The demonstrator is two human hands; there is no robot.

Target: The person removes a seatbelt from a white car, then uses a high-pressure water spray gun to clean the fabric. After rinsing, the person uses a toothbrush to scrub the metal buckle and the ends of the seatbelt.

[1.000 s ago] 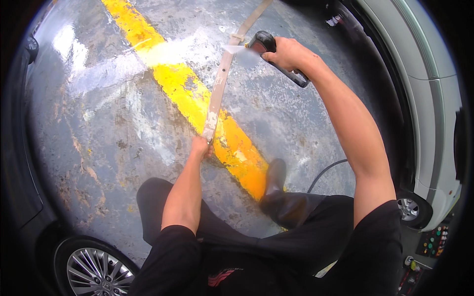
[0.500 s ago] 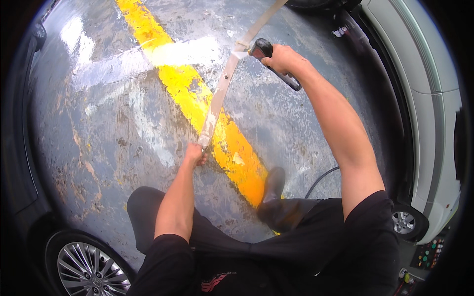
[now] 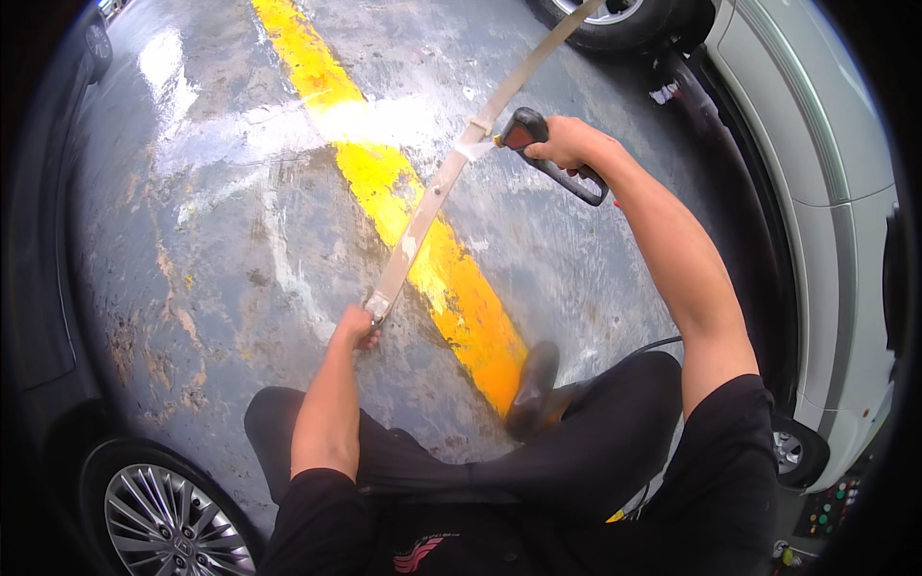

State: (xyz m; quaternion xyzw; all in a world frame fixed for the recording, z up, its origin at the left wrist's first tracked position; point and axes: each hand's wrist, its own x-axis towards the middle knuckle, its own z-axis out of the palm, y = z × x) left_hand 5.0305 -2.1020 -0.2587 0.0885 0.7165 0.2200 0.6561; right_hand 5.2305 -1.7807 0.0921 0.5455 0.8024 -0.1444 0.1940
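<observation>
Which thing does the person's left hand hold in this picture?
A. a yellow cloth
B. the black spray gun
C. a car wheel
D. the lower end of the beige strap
D: the left hand grips the lower end of the beige strap, pulled taut over the wet floor, while the right hand holds the black spray gun against it.

Woven cloth strap (image 3: 432,202), wet glossy concrete floor (image 3: 221,240)
</observation>
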